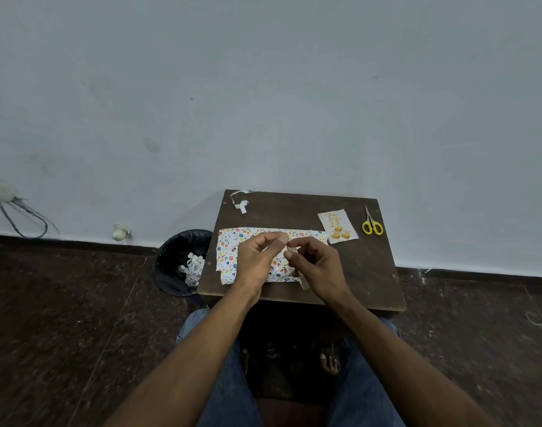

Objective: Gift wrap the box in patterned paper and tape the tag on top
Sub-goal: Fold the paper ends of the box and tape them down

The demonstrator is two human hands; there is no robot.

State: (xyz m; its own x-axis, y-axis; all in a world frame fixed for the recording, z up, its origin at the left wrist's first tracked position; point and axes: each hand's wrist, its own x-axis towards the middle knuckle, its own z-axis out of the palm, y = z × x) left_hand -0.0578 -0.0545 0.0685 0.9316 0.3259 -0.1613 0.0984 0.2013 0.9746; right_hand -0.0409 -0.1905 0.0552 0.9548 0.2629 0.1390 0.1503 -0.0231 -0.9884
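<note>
While the patterned paper (pixel 229 254) lies mid-worktop (pixel 368 272), left hand (pixel 257 260) and right hand (pixel 319 266) fingers pinch a tape strip (pixel 303 283).

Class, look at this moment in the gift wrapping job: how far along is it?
Done: patterned paper covers the box on the small table, and paper scraps lie in the bin. In hand: the left hand and right hand pinch a strip of tape over it. Left: the tag lies loose beside the scissors, not yet taped on.
</note>
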